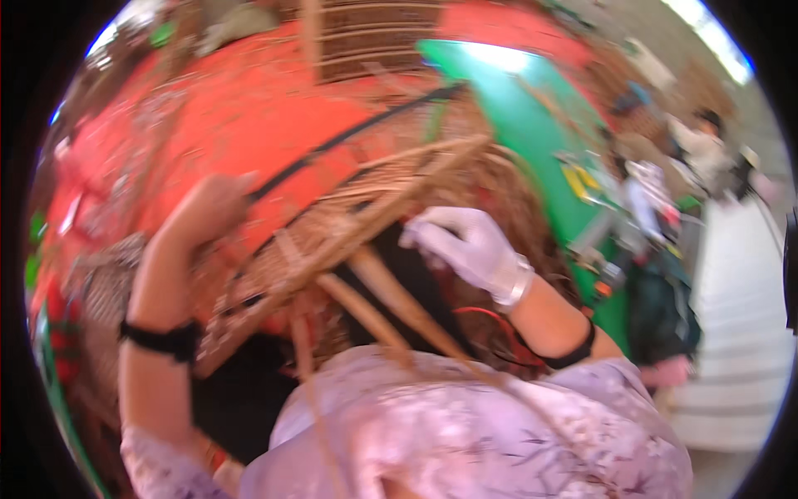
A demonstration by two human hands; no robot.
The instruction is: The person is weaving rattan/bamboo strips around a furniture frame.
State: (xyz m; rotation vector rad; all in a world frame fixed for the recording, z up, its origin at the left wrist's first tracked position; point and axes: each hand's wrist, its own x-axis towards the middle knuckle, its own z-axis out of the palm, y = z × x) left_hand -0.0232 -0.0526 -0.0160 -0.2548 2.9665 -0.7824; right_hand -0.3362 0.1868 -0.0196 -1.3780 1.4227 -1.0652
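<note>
A half-woven wicker basket [332,224] of tan cane strips lies tilted across my lap, with thick cane stakes [391,303] sticking down toward me. My left hand [208,208], bare, presses on the basket's upper left rim, fingers curled over the weave. On the right side of the basket, my right hand [470,245] in a white glove pinches the cane strands. Both wrists carry black bands. The picture is blurred by motion.
A red mat [233,108] covers the floor ahead. A green board [532,108] with small tools lies to the right. Another woven piece [374,33] stands at the top. A person [706,150] sits at the far right near pale steps [740,333].
</note>
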